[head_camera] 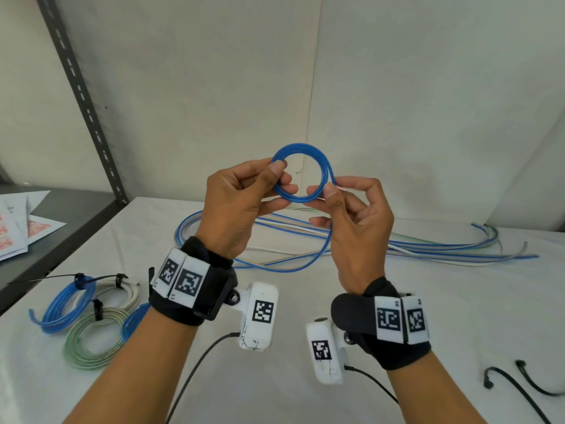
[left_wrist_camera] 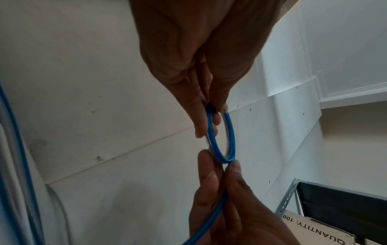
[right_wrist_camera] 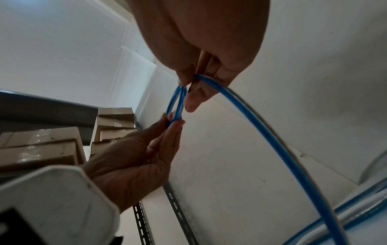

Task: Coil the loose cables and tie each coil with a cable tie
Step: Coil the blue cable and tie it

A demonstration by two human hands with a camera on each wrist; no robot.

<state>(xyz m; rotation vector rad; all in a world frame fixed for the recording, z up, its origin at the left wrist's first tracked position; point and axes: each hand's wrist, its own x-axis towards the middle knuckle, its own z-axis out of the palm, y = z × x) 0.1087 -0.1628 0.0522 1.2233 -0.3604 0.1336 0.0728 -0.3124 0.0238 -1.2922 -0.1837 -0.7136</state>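
- Blue cable [head_camera: 301, 175]: wound into a small round coil of several turns, held in the air above the table [head_camera: 305, 393], between both hands; its free end drops from the right hand to the table.
- Left hand [head_camera: 238, 206]: thumb and fingers pinch the coil's left side.
- Right hand [head_camera: 354, 221]: thumb and forefinger pinch the coil's lower right side, with the trailing length running through the palm.
- Loose cables [head_camera: 428, 247]: blue, white and greenish lengths spread across the table behind the hands.
- Tied coils [head_camera: 88, 313]: blue, white and green, lying together at the table's left, each bound with a black tie.
- Cable ties [head_camera: 519, 384]: black, loose, at the table's near right.
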